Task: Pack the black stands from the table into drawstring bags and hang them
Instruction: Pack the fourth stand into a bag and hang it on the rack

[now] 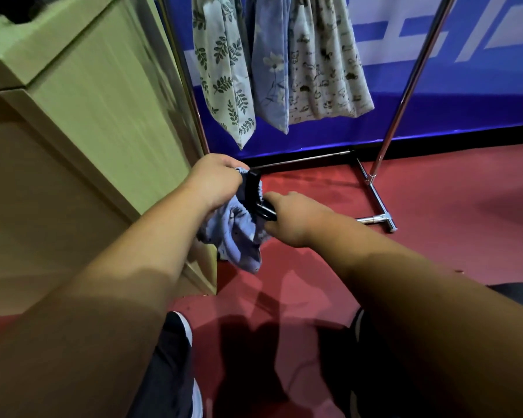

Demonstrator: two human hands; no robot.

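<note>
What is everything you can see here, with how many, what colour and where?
hanging bags: 3, leaf-print, blue floral, cream animal-print, on rack
rack: 1, silver, before blue wall
drawstring bag: 1, blue, in left hand
black stand: 1, black, partly inside drawstring bag's mouth
table: 1, pale wood, left
floor: 1, red, underfoot
shoes: 2, dark, bottom edge
left hand: 1, grips drawstring bag
right hand: 1, holds black stand

A black stand (255, 197), tilted, pokes half out of the gathered mouth of a pale blue drawstring bag (239, 236); the bag sags toward six o'clock. At twelve o'clock hang a leaf-print bag (224, 70), a blue floral bag (269, 64) and an animal-print bag (323, 64).
</note>
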